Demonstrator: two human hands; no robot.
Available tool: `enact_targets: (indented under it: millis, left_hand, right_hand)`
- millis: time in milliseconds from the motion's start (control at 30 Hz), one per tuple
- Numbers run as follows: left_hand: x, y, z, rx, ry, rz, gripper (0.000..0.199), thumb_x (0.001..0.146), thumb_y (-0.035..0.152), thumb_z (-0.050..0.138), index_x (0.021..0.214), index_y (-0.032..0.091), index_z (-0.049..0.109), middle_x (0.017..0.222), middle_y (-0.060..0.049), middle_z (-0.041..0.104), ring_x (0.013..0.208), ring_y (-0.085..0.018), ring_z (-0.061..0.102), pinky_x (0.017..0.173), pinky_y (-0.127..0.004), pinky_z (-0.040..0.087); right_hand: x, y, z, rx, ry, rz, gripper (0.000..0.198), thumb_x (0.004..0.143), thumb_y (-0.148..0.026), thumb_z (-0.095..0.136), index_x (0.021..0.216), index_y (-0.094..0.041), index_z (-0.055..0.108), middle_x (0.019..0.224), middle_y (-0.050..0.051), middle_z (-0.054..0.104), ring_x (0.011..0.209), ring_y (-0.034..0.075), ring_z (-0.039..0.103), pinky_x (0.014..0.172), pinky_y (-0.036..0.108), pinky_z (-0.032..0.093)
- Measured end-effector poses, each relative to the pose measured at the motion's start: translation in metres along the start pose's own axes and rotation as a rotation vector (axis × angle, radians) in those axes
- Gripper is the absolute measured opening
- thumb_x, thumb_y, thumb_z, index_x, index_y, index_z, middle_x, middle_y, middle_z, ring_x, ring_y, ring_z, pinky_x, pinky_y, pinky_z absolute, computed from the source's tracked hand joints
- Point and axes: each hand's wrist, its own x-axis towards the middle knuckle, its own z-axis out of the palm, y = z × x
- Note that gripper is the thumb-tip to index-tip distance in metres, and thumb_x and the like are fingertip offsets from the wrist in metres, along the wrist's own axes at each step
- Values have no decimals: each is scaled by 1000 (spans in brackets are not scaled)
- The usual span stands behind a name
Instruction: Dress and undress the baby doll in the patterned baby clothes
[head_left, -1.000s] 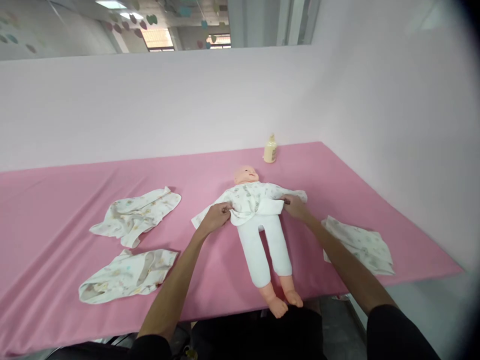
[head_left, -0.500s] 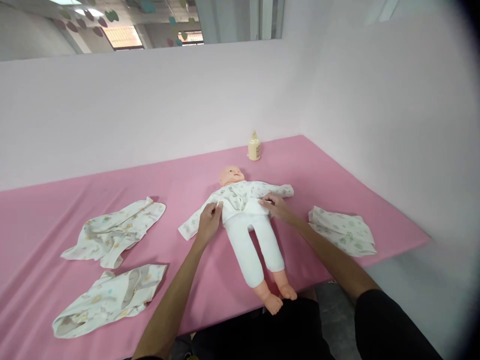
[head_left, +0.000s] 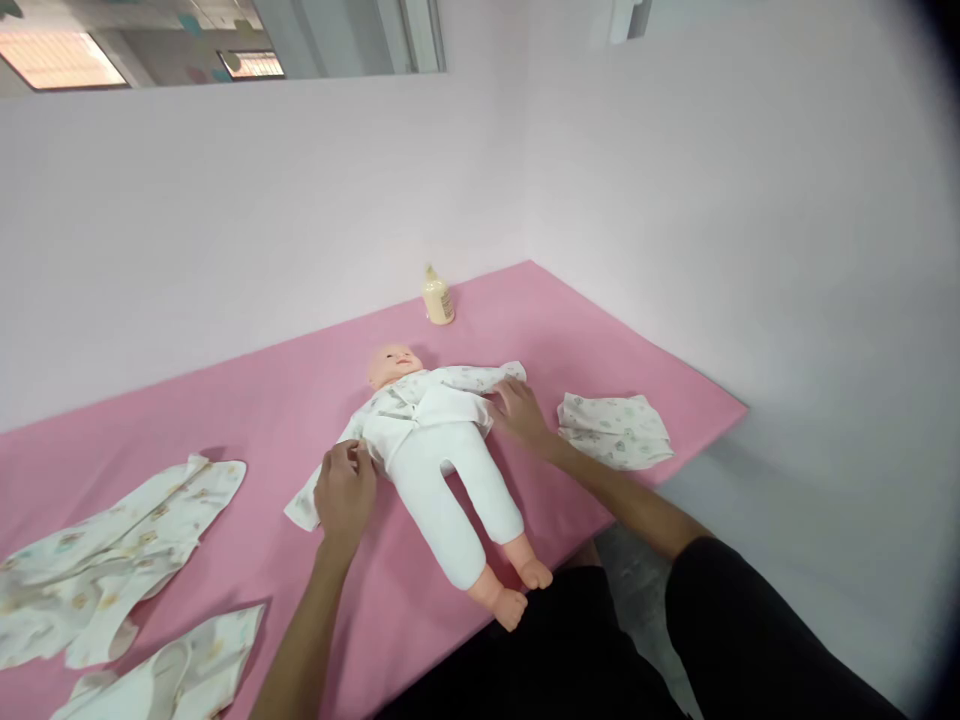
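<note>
A doll (head_left: 433,465) is laid on its back on a table covered with pink cloth (head_left: 600,350), its head pointed toward the wall (head_left: 315,240) and its feet brought to the near edge, where one is seen to project beyond it. It is dressed in a white printed shirt (head_left: 397,408), whose long sleeves are stretched out to both sides; the lower front is rumpled, with plain white fabric exposed above the white legs.

The left hand (head_left: 346,492) is held at the side of the shirt, beside the sleeve on that side. Its fingers are curled toward the thumb; whether any fabric is pinched between them cannot be told. The right hand (head_left: 519,412) is placed at the opposite side, by the hem and just below the other sleeve. Its fingers are bent and slightly parted, with the tips lowered toward the cloth; whether the hem is gripped cannot be made out.

To the right of the right hand, a folded printed garment (head_left: 616,432) is set near the table's edge. To the left, well apart from the doll, a printed garment (head_left: 131,555) is spread loosely, and a second printed piece (head_left: 195,665) is cut off by the frame below it. Beyond the doll's head, a pale yellow pump bottle (head_left: 438,302) is stood upright near the wall
</note>
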Motion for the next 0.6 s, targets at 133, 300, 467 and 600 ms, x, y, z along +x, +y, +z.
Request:
enact_targets:
  millis: [133, 300, 467, 600]
  left_hand:
    - [-18, -20, -21, 54, -3, 13, 31, 96, 45, 41, 108, 22, 59, 111, -6, 66, 82, -20, 62, 76, -33, 42]
    - [-51, -27, -44, -35, -96, -47, 32, 94, 48, 45, 109, 23, 59, 99, -3, 69, 83, -19, 64, 79, -33, 45]
    - [-89, -2, -53, -241, -148, -47, 36, 93, 53, 49, 113, 25, 62, 99, -3, 68, 85, -19, 64, 74, -30, 49]
    - [-114, 18, -59, -411, -228, 38, 33, 95, 52, 49, 109, 26, 63, 109, -3, 66, 89, -19, 63, 75, -29, 50]
  right_hand:
    - [-53, 43, -69, -443, 15, -12, 31, 97, -41, 48, 114, -19, 61, 125, 13, 60, 124, 30, 48, 109, 47, 34]
    - [-106, 94, -137, -747, -11, 140, 63, 89, -64, 53, 135, -22, 50, 141, 14, 51, 131, 35, 44, 105, 52, 37]
    - [-116, 106, -148, -888, -29, 74, 52, 96, -51, 46, 135, -18, 53, 124, 16, 58, 115, 33, 51, 97, 46, 41]
    - [-104, 103, -145, -900, -91, 19, 38, 96, -32, 42, 121, -12, 60, 116, 20, 62, 110, 34, 54, 94, 46, 41]
